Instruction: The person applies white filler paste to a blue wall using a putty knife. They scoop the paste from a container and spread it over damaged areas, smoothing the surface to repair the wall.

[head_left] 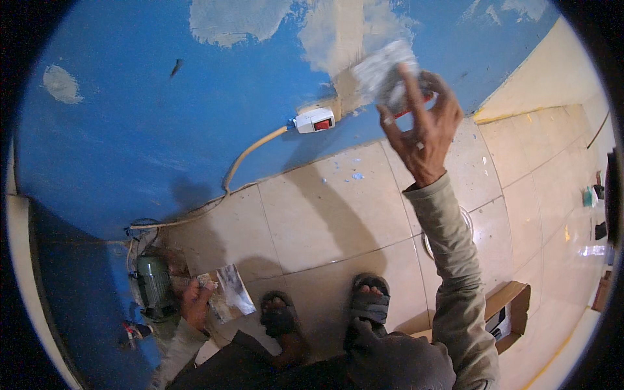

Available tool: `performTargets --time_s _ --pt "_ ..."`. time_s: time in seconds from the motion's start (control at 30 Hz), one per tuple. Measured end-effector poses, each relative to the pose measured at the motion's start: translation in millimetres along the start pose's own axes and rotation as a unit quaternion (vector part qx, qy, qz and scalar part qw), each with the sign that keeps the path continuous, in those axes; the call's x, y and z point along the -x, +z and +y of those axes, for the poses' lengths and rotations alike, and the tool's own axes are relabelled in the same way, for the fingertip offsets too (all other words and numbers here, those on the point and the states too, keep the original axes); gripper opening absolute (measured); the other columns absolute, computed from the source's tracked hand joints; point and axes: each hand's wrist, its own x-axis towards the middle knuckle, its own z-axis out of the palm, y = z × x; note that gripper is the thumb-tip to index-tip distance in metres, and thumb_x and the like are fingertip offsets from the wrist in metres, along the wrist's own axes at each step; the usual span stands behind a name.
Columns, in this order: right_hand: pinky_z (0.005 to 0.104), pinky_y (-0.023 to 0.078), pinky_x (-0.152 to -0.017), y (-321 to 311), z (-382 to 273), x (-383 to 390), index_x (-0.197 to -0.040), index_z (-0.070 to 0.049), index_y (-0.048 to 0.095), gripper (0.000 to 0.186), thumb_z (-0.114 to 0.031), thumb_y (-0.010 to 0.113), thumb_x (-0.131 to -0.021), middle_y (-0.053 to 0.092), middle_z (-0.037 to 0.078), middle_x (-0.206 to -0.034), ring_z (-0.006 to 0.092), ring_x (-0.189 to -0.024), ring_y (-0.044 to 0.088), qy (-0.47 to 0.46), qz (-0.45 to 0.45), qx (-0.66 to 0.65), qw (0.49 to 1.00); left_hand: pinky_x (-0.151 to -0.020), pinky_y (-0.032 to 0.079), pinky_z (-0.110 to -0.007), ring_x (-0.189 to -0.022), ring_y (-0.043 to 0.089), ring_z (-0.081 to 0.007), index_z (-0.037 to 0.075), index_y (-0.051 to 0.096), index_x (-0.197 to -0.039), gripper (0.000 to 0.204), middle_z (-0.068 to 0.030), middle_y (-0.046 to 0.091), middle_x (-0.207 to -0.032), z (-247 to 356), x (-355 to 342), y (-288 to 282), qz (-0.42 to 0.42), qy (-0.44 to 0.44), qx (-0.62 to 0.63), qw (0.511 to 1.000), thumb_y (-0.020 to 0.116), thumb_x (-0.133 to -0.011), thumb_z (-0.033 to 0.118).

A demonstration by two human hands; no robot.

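Observation:
My right hand (424, 127) is closed on a wide putty knife (389, 73). Its blade is smeared with pale filler and blurred, and a bit of red shows at its handle. The blade lies against or close to the blue wall (195, 117), beside a pale filler patch (322, 29); contact is hard to make out. Low on the left, my left hand (196, 302) grips the edge of a flat rectangular plate (234, 292) streaked with filler. Part of that hand's fingers is hidden.
A white switch (315, 121) with a red rocker is on the wall, its yellowish cable (253, 151) running down leftward. A green electric motor (155, 283) stands at the left. An open cardboard box (510, 312) sits right of my sandaled feet (369, 296) on the tiled floor (318, 221).

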Motion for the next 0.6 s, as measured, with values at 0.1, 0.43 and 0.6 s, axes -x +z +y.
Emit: performTargets --time_s 0.1,0.43,0.6 --pt "0.0472 0.032 -0.096 16.6 -7.9 2.6 -0.138 -0.036 0.051 0.066 -0.025 0.072 -0.077 0.05 0.008 -0.129 0.0252 -0.116 0.048 -0.112 -0.013 0.053 0.992 -0.086 0.045 -0.03 -0.095 0.056 -0.0131 0.004 0.055 -0.116 0.023 -0.0037 0.062 -0.107 8.5 3.1 4.5 0.016 0.028 -0.076 0.997 0.055 -0.096 0.016" --pt "0.0482 0.026 -0.106 28.5 14.6 -10.5 -0.142 -0.037 0.045 0.065 -0.016 0.066 -0.084 0.038 0.004 -0.147 0.0225 -0.13 0.039 -0.243 -0.098 0.137 0.955 -0.086 0.045 -0.03 -0.095 0.057 -0.014 0.004 0.055 -0.116 0.024 -0.0037 0.061 -0.106 -10.8 5.1 -10.2 0.02 0.039 -0.082 0.996 0.056 -0.097 0.02" --pt "0.0453 0.029 -0.104 14.7 23.8 -19.1 -0.141 -0.039 0.046 0.064 -0.02 0.069 -0.084 0.041 0.003 -0.143 0.0219 -0.13 0.039 -0.214 -0.082 0.171 0.958 -0.087 0.045 -0.03 -0.097 0.057 -0.0138 0.004 0.055 -0.118 0.027 -0.0028 0.061 -0.107 -10.3 6.4 -6.6 0.024 0.039 -0.07 0.997 0.058 -0.097 0.021"
